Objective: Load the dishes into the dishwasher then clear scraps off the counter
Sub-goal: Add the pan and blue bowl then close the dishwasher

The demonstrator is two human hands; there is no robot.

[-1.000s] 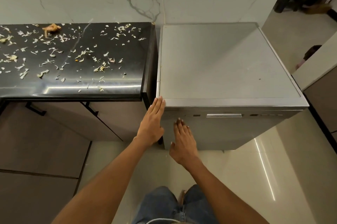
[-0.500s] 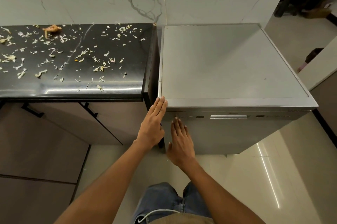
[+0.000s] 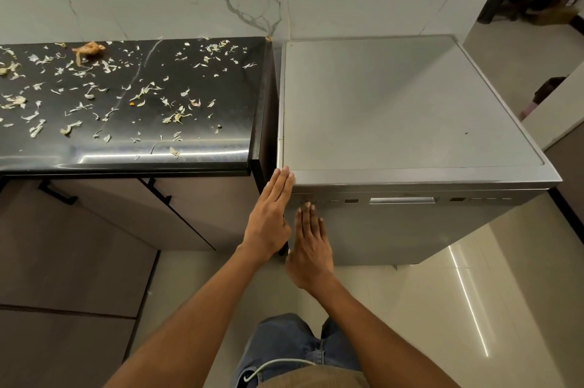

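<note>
A grey dishwasher [image 3: 404, 109] stands to the right of a black counter [image 3: 196, 153], its door closed. Pale vegetable scraps [image 3: 145, 92] lie scattered over the counter, with a larger orange-brown scrap [image 3: 87, 51] near the back left. My left hand [image 3: 271, 217] lies flat with straight fingers against the dishwasher's front left corner. My right hand [image 3: 311, 245] is flat too, its fingertips at the left end of the control strip [image 3: 347, 201] at the top of the door. No dishes are in view.
Brown cabinet doors with black handles [image 3: 57, 194] sit under the counter. A marble wall runs behind both. The glossy tiled floor [image 3: 458, 308] spreads to the right, where a low wall [image 3: 556, 122] stands close to the dishwasher's right side.
My right hand has slid up the dishwasher door until its fingertips reach the control strip. The left hand has stayed at the corner. The view has shifted slightly.
</note>
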